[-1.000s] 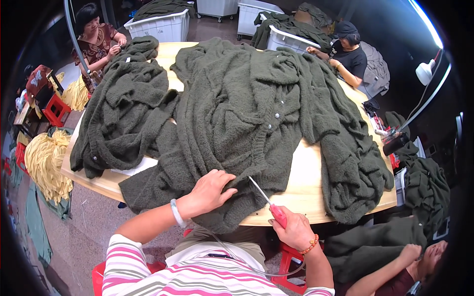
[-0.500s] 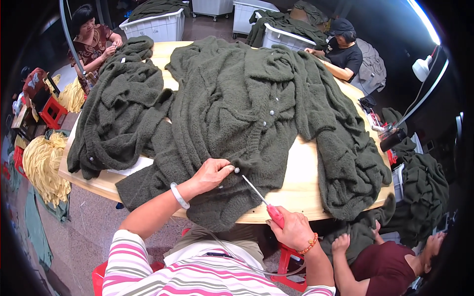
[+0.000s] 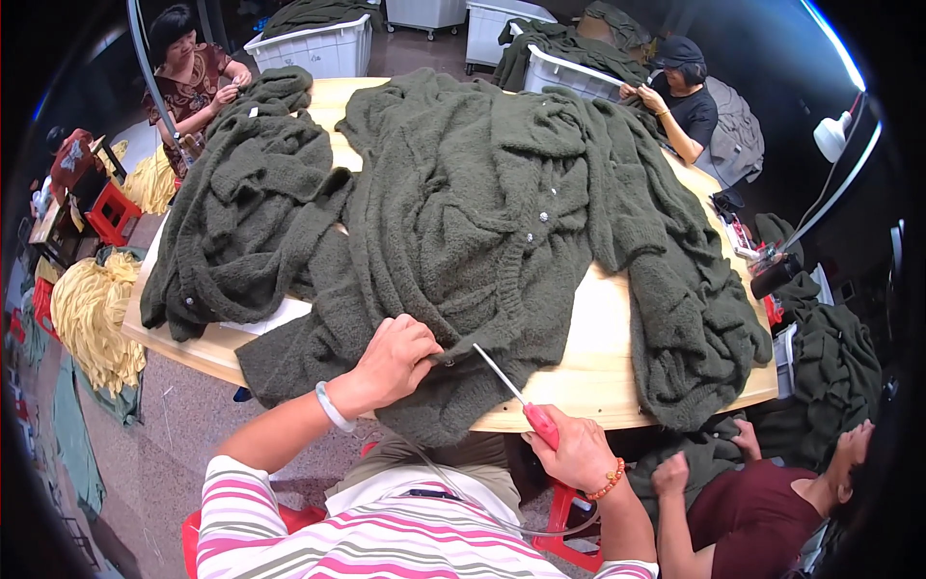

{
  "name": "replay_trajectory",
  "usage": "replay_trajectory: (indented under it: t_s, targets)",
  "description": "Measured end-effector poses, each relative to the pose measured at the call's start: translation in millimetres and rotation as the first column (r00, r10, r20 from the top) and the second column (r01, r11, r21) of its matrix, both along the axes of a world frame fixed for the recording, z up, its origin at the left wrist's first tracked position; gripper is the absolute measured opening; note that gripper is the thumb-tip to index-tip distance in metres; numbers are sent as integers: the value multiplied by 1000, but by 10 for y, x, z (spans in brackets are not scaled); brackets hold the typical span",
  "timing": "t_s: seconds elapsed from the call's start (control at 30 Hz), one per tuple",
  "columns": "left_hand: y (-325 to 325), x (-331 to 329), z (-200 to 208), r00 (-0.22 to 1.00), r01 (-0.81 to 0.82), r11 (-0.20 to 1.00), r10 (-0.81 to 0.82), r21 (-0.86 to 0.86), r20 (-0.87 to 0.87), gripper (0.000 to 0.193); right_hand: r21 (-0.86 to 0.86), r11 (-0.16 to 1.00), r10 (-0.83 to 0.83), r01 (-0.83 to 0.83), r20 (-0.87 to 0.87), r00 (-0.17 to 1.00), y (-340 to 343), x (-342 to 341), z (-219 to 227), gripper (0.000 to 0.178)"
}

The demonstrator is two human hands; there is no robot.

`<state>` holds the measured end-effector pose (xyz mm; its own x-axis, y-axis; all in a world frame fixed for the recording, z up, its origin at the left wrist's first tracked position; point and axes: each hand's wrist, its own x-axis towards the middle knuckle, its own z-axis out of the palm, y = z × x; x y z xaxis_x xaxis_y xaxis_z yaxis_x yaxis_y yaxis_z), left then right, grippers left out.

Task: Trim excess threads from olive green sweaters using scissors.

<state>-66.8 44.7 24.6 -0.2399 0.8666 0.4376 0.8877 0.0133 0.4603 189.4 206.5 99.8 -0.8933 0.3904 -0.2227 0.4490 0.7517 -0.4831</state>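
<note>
A dark green knitted cardigan (image 3: pixel 434 193) lies spread over the table in front of me, with several small shiny buttons (image 3: pixel 544 217) down its ribbed front band. My left hand (image 3: pixel 394 359) pinches the near part of that band, its fingers closed on the knit. Wrapped in my right hand (image 3: pixel 579 454) is the red handle of a screwdriver-like tool (image 3: pixel 502 372) with a thin metal shaft. Its tip points up and left, over the cardigan just right of my left fingers. Whether the tip touches the knit I cannot tell.
More dark green knitwear lies on the wooden table (image 3: pixel 598 338), in a left pile (image 3: pixel 241 193) and a right pile (image 3: pixel 675 318). Co-workers sit at both far corners and at my near right. White bins (image 3: pixel 318 53) stand behind. A cord (image 3: pixel 482 516) crosses my lap.
My left hand has turned and shifted slightly left; the button at its fingertips no longer shows clearly. The tool is almost where it was. The far-right co-worker's hands have risen.
</note>
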Motion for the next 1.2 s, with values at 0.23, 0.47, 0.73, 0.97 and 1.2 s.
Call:
replay_trajectory:
  t_s: [0.23,0.47,0.73,0.97,1.2]
  targets:
    - [46,-61,22,971,22,1000,-16,-21,240,16,-6,995,104,-104,83,991,-116,36,178,32]
    - [28,-75,8,957,63,997,-45,-52,288,20,19,992,117,-122,190,975,-131,-17,195,32]
    - [49,-119,-3,914,77,996,-54,-41,401,21,4,985,168,-172,198,966,-134,-64,184,32]
    - [187,-157,134,340,89,995,-75,47,938,16,43,999,17,-17,-5,1000,-74,-66,239,29]
    - [684,-230,508,-360,80,964,-210,254,909,20,69,993,-80,94,-184,980,49,10,271,30]
